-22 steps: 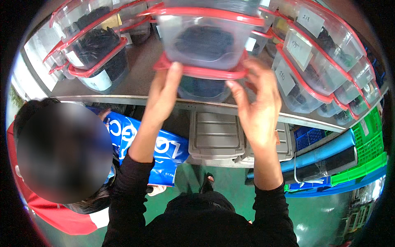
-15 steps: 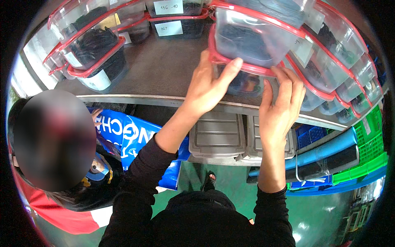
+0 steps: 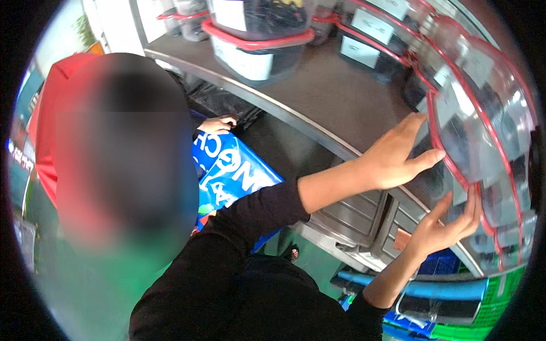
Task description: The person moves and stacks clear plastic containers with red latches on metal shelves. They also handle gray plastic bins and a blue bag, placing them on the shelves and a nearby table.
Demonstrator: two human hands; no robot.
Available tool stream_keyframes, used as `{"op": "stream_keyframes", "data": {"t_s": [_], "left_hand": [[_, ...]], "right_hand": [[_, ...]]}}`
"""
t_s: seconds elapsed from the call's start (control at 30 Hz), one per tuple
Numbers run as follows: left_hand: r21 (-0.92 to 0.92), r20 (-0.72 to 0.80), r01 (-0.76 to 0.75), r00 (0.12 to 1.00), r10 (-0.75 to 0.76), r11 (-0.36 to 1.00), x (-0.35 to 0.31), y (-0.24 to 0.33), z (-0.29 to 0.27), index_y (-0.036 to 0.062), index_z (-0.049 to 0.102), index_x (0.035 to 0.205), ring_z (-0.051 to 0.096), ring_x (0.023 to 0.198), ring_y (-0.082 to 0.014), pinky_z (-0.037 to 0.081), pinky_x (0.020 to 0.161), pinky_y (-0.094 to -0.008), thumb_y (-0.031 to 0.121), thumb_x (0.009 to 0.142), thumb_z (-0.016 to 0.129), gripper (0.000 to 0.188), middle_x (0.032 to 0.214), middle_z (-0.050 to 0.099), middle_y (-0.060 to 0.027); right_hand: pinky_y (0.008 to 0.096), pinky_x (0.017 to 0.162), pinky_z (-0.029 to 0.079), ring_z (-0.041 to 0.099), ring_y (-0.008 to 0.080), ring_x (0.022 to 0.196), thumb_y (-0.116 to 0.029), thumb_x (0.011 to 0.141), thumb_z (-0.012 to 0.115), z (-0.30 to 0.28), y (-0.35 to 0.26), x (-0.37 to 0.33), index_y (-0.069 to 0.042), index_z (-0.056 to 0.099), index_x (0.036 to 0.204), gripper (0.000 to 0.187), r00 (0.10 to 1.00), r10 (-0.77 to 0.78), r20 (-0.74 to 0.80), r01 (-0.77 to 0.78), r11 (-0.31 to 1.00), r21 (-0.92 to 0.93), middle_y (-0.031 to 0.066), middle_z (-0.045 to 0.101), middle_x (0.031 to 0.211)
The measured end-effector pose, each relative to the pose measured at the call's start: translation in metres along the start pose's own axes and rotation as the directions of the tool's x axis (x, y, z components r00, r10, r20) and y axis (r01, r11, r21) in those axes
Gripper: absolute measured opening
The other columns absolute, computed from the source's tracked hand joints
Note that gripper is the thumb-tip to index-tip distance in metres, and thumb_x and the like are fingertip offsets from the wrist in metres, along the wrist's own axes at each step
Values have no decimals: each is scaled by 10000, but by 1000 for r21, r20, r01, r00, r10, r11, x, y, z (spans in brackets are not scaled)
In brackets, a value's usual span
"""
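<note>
Bench [image 3: 318, 96]: dark brownish top, pale front edge slanting from upper left down to lower right. Directly on it, nearer the left end: clear lower tub [image 3: 259, 59], dark contents, white label, under a red lid; close to front edge. Behind and left of it, smaller-looking clear tub [image 3: 195, 29]. Farther back, toward the right, dark-filled tub [image 3: 372, 60], also labelled. Right end: red-lidded stack [image 3: 462, 133]; base partly hidden, contact with top unclear.
</note>
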State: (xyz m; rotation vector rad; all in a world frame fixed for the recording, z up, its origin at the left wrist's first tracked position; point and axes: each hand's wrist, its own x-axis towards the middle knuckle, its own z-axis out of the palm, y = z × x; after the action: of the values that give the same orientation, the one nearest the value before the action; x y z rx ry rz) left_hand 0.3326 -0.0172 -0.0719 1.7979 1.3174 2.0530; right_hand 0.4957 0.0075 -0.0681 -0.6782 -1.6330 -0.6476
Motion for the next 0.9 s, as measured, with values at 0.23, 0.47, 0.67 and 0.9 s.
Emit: {"op": "stream_keyframes", "data": {"t_s": [0.23,0.47,0.67,0.9], "left_hand": [[661,-525,-112,637,564,742,-23,-6,-133,-59,333,1285,272,1302,-302,165,1083,-391,74,858,484,472,1359,319,-199],[443,-855,234,400,329,866,-17,-43,-224,-27,245,1365,264,1311,-274,195,1075,-356,198,929,439,527,1410,265,-201],[-9,-874,462,428,-231,887,3,-45,-290,-13,376,1307,385,1244,-368,139,1077,-486,336,929,356,514,1295,454,-230],[114,-900,493,418,-120,862,-3,-49,-307,-33,541,1153,511,1118,-371,362,971,-399,402,927,352,524,1119,576,-247]], "right_hand": [[411,903,394,514,310,1043,-76,824,617,43,-100,10,-15,552,1131,321,982,-126,142,20,812,584,179,541,1108],[406,1080,234,288,340,1305,-337,595,830,139,-202,41,68,118,1389,1140,758,-205,619,-537,342,771,289,249,1394],[425,1114,156,102,402,1349,-361,491,881,144,-263,48,73,-59,1383,1366,803,-151,576,-491,380,784,321,62,1428],[441,1101,183,178,401,1321,-221,529,866,145,-268,47,43,-37,1396,1279,814,-84,575,-535,280,797,313,127,1408]]}}
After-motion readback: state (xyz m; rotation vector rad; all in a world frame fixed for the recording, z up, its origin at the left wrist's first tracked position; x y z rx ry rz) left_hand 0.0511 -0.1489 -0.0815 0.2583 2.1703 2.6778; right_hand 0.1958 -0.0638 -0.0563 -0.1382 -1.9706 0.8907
